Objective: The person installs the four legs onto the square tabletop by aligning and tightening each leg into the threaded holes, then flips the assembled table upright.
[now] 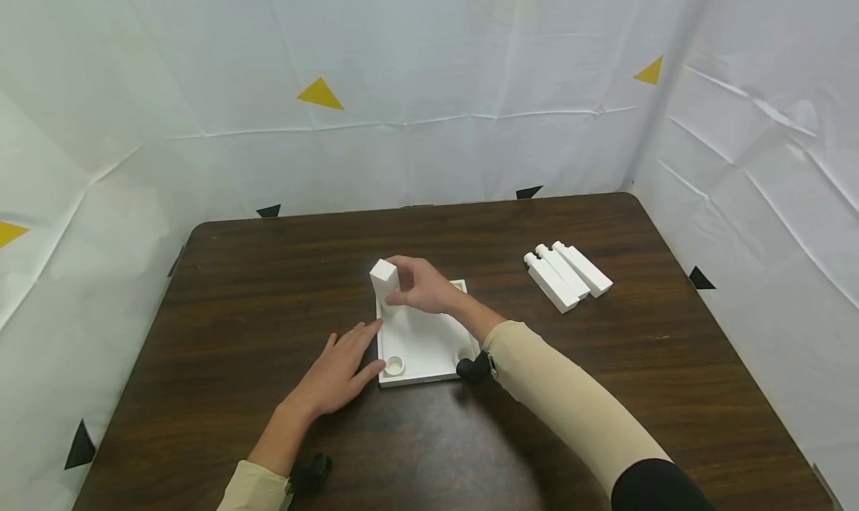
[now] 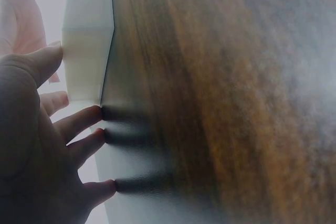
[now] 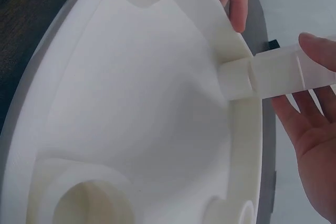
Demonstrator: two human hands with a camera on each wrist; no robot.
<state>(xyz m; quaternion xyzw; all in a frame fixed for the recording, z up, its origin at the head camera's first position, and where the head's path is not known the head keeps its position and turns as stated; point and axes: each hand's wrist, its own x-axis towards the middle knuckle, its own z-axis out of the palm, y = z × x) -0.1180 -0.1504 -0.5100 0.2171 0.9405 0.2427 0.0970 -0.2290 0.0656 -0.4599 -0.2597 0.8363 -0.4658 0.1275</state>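
Fitting an upright white leg (image 1: 385, 277) into the far-left corner socket (image 3: 234, 80) of the white tray (image 1: 424, 347) seems to be our step; how deep it sits, we cannot tell. Our right hand (image 1: 424, 287) pinches the leg, while our left hand (image 1: 338, 375) spreads its fingers against the tray's left side. The next move likely calls for keeping the leg plumb. Bare table (image 1: 282, 287) gives us room leftward; three loose legs (image 1: 558, 281) lie well apart, rightward.
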